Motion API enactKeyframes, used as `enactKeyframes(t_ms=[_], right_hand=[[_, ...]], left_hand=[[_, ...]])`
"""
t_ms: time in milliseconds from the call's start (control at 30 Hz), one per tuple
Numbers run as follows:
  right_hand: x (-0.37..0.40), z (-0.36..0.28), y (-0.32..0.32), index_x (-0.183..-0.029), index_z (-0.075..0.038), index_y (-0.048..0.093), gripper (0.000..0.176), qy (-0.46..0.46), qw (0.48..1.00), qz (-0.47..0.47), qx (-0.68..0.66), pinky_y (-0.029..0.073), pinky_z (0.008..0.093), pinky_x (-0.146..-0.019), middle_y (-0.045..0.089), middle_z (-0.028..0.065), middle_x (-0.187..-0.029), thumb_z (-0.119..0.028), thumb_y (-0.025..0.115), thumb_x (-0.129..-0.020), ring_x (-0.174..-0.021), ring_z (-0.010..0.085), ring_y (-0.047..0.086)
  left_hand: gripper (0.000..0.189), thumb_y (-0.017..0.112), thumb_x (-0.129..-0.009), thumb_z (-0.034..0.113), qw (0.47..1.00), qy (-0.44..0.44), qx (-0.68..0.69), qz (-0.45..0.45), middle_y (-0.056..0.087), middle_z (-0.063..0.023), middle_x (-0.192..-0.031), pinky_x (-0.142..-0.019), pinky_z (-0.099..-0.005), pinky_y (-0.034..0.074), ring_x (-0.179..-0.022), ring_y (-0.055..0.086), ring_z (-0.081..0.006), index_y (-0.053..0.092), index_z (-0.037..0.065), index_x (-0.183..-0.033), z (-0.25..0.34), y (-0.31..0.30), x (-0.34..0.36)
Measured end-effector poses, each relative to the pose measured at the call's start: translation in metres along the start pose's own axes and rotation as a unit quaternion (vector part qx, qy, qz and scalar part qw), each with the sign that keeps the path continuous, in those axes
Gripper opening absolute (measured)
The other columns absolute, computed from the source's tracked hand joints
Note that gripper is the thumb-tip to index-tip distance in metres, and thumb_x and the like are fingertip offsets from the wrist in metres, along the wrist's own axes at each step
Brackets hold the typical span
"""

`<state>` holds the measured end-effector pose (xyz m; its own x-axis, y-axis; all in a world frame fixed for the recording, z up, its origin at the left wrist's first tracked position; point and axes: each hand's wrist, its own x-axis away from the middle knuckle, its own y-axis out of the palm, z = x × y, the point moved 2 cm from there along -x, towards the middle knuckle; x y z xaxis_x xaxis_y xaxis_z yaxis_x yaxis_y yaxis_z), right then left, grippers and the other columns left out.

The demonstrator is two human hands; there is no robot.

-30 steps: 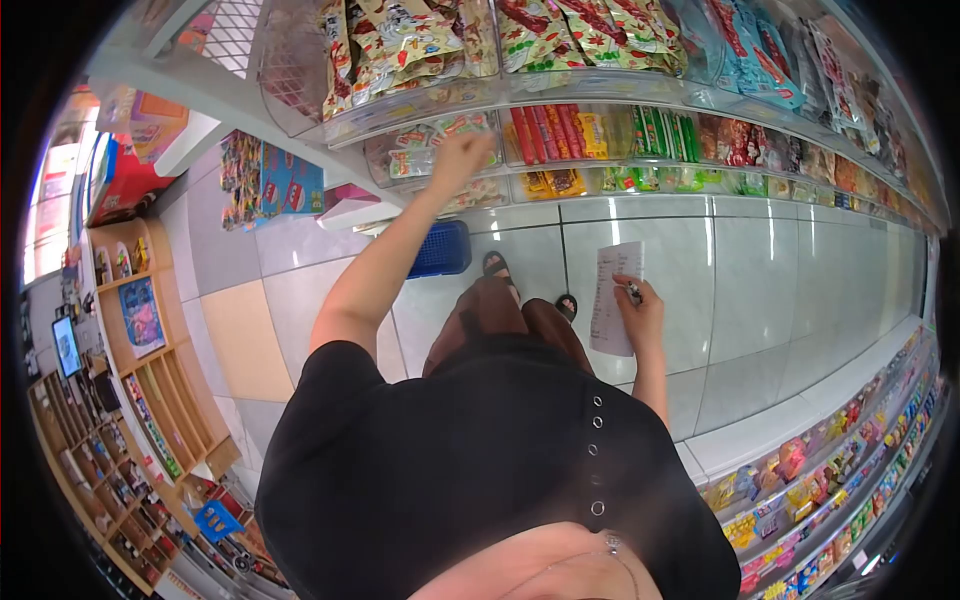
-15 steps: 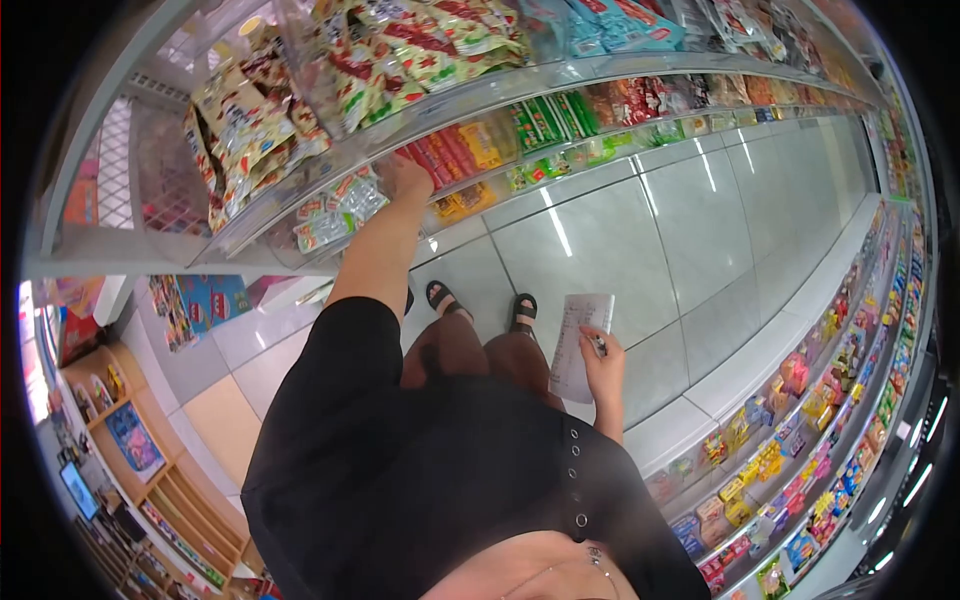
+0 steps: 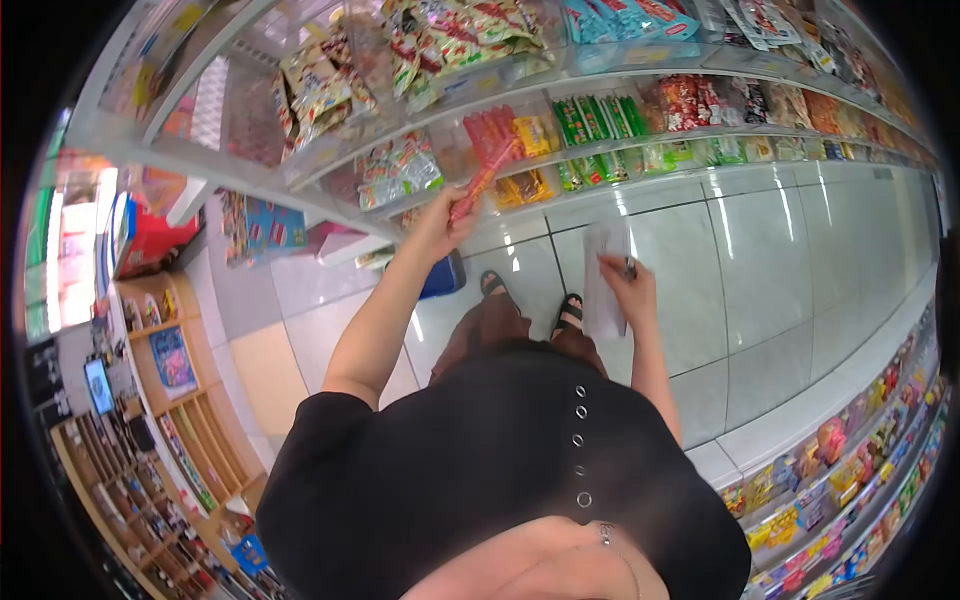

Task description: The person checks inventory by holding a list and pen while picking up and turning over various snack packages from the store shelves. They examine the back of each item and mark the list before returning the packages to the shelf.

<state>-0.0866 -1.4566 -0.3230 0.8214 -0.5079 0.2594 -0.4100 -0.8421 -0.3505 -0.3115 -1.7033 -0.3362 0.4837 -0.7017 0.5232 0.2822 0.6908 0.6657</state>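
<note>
A long, narrow red packet (image 3: 483, 181) is gripped at its lower end by my left hand (image 3: 440, 228), its top pointing up toward the shelf. Behind it, similar pink-red packets (image 3: 486, 128) stand in a clear shelf bin, beside yellow packets (image 3: 533, 137). My right hand (image 3: 632, 288) is closed on a handwritten-looking sheet of paper (image 3: 602, 300), blurred here, and a dark pen (image 3: 630, 267). The sheet hangs over the tiled floor near my sandals.
Green packets (image 3: 600, 118) and silvery-white packets (image 3: 400, 172) fill neighbouring bins. Large snack bags (image 3: 465, 40) lie on the shelf above. A blue container (image 3: 442, 278) stands on the floor by my legs. Another stocked shelf (image 3: 830, 480) curves along the right; wooden shelving (image 3: 200, 440) stands at left.
My left hand has drawn back from the shelf bin and now holds a red packet. My right hand and the paper have shifted upward in view. The camera view has turned.
</note>
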Motion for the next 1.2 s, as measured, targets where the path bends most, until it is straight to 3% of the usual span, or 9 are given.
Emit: enactKeyframes(t_ms=[67, 167, 200, 300, 333, 433, 567, 733, 1200], right_hand=[[-0.021, -0.021, 0.001, -0.099, -0.001, 0.068, 0.024, 0.007, 0.996, -0.07, -0.059, 0.047, 0.0243, -0.071, 0.068, 0.0063, -0.086, -0.013, 0.066, -0.078, -0.076, 0.0099, 0.059], [-0.04, -0.059, 0.011, -0.097, 0.0, 0.068, 0.024, 0.0, 0.974, -0.176, -0.139, 0.048, 0.0246, -0.069, 0.067, 0.0049, -0.084, -0.015, 0.069, -0.078, -0.075, 0.0105, 0.06], [-0.043, -0.069, 0.016, -0.095, 0.0, 0.068, 0.023, -0.005, 0.965, -0.211, -0.157, 0.048, 0.0248, -0.067, 0.067, 0.0044, -0.083, -0.015, 0.07, -0.077, -0.074, 0.0106, 0.06], [-0.048, -0.079, 0.033, -0.096, 0.0, 0.068, 0.026, 0.012, 0.931, -0.305, -0.201, 0.049, 0.0253, -0.066, 0.066, 0.0054, -0.082, -0.016, 0.072, -0.076, -0.071, 0.0105, 0.06], [-0.048, -0.085, 0.036, -0.098, 0.0, 0.067, 0.028, 0.001, 0.914, -0.347, -0.213, 0.049, 0.0262, -0.064, 0.066, 0.0054, -0.083, -0.015, 0.073, -0.075, -0.071, 0.0099, 0.06], [-0.037, -0.097, 0.044, -0.098, 0.0, 0.067, 0.029, -0.007, 0.903, -0.376, -0.205, 0.049, 0.0253, -0.065, 0.066, 0.0045, -0.083, -0.015, 0.074, -0.075, -0.072, 0.0094, 0.06], [-0.026, -0.112, 0.045, -0.098, -0.001, 0.067, 0.028, -0.058, 0.898, -0.391, -0.193, 0.048, 0.0243, -0.068, 0.066, 0.004, -0.083, -0.014, 0.074, -0.074, -0.073, 0.009, 0.06], [-0.015, -0.128, 0.04, -0.098, -0.001, 0.067, 0.026, -0.12, 0.893, -0.393, -0.184, 0.048, 0.024, -0.069, 0.066, 0.0032, -0.084, -0.013, 0.073, -0.076, -0.075, 0.0081, 0.059], [-0.005, -0.118, 0.032, -0.099, 0.0, 0.067, 0.025, -0.074, 0.9, -0.385, -0.191, 0.047, 0.0228, -0.066, 0.066, 0.0022, -0.083, -0.013, 0.071, -0.078, -0.073, 0.0068, 0.058]], left_hand=[[0.021, 0.042, -0.089, 0.02, 1.0, 0.011, 0.002, 0.003, 0.041, 0.0025, -0.059, -0.037, -0.0208, 0.022, -0.041, 0.03, -0.0046, 0.052, 0.003, -0.094, -0.001, 0.046, 0.053], [0.033, 0.042, -0.09, 0.021, 0.987, 0.064, -0.136, 0.051, 0.039, 0.0038, -0.06, -0.038, -0.0197, 0.019, -0.041, 0.026, -0.0031, 0.05, 0.0, -0.115, -0.003, 0.074, 0.099], [0.039, 0.046, -0.09, 0.02, 0.98, 0.079, -0.176, 0.055, 0.044, 0.0033, -0.065, -0.041, -0.0189, 0.025, -0.046, 0.034, -0.003, 0.049, 0.0, -0.123, -0.004, 0.079, 0.113], [0.036, 0.051, -0.088, 0.022, 0.867, 0.196, -0.443, 0.115, 0.055, -0.0034, -0.077, -0.055, -0.0202, 0.038, -0.063, 0.05, -0.009, 0.056, 0.0, -0.116, -0.01, 0.104, 0.146], [0.032, 0.057, -0.085, 0.019, 0.796, 0.29, -0.518, 0.123, 0.059, -0.0038, -0.087, -0.07, -0.0265, 0.041, -0.079, 0.053, -0.0141, 0.06, 0.001, -0.111, -0.011, 0.112, 0.154], [0.032, 0.061, -0.081, 0.015, 0.725, 0.264, -0.617, 0.156, 0.061, -0.0073, -0.098, -0.077, -0.0312, 0.045, -0.088, 0.058, -0.0191, 0.059, 0.003, -0.11, -0.011, 0.124, 0.182], [0.034, 0.066, -0.076, 0.01, 0.737, 0.342, -0.543, 0.212, 0.059, -0.0044, -0.088, -0.075, -0.0269, 0.044, -0.082, 0.055, -0.0137, 0.061, 0.004, -0.109, -0.021, 0.126, 0.2], [0.029, 0.069, -0.073, 0.008, 0.73, 0.354, -0.533, 0.241, 0.064, -0.0056, -0.095, -0.074, -0.0272, 0.047, -0.085, 0.06, -0.0154, 0.063, 0.002, -0.101, -0.03, 0.127, 0.21], [0.029, 0.069, -0.075, 0.008, 0.732, 0.36, -0.538, 0.213, 0.06, -0.0042, -0.085, -0.07, -0.0248, 0.043, -0.077, 0.054, -0.0115, 0.063, 0.001, -0.102, -0.037, 0.123, 0.204]])
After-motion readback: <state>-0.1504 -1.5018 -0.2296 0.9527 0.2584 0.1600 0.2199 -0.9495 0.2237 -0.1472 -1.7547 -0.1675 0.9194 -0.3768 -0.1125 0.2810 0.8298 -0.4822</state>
